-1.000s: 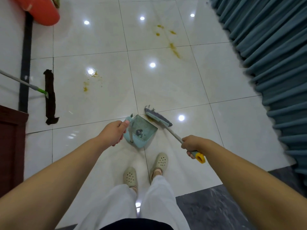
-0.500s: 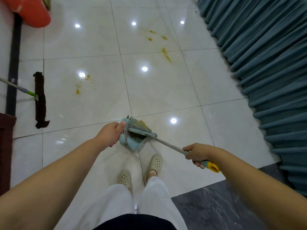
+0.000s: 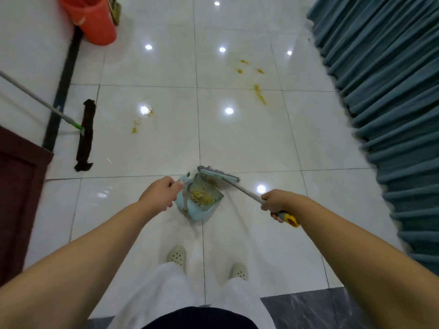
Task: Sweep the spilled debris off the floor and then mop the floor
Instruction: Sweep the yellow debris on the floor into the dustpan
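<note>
My left hand (image 3: 159, 194) grips the upright handle of a light blue dustpan (image 3: 202, 210) standing on the white tiles just ahead of my feet. Yellow-brown crumbs lie inside the pan. My right hand (image 3: 275, 202) holds the grey handle of a broom near its yellow end cap (image 3: 291, 220). The broom head (image 3: 218, 175) sits at the pan's far rim. Yellow debris (image 3: 259, 96) streaks the floor at the far right, and a smaller patch of debris (image 3: 140, 122) lies at the centre left. A flat mop (image 3: 86, 134) with a dark pad lies by the left wall.
An orange bucket (image 3: 95, 22) stands at the far left corner. Teal curtains (image 3: 392, 96) run down the right side. A dark wooden cabinet (image 3: 16, 195) is at the left edge. Dark marble flooring (image 3: 308, 309) begins behind my feet.
The broom head has swung from inside the dustpan back out to its far rim. My view has shifted right and back, and my feet stand further apart.
</note>
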